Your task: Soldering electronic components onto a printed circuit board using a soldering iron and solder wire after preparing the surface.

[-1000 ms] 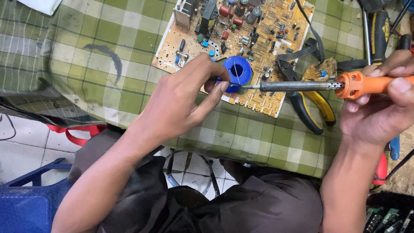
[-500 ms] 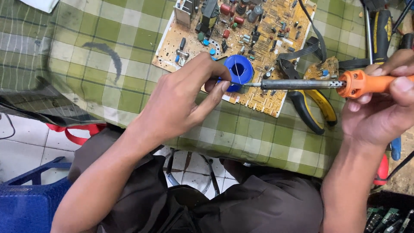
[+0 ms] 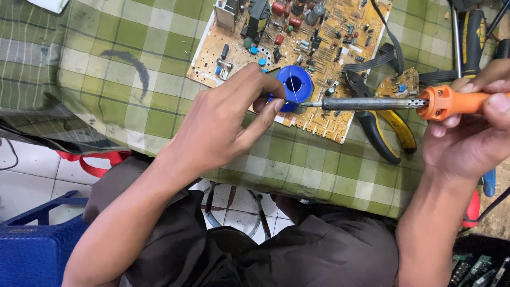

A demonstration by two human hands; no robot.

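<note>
My left hand [image 3: 223,125] grasps the blue solder spool [image 3: 296,85] between thumb and fingers, holding it over the near edge of the brown circuit board [image 3: 319,48], which lies on the green checked cloth [image 3: 106,64]. My right hand [image 3: 473,133] is closed around the orange handle of the soldering iron [image 3: 404,102], its metal tip just beside the spool. Yellow-handled pliers [image 3: 382,127] lie beneath the iron's shaft.

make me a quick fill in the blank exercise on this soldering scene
1. The right hand holds a soldering iron whose handle is ____.
2. The left hand holds a solder spool coloured ____.
3. The circuit board lies on a checked cloth that is mostly ____.
4. The pliers have black and ____ handles.

Missing words: orange; blue; green; yellow
</note>
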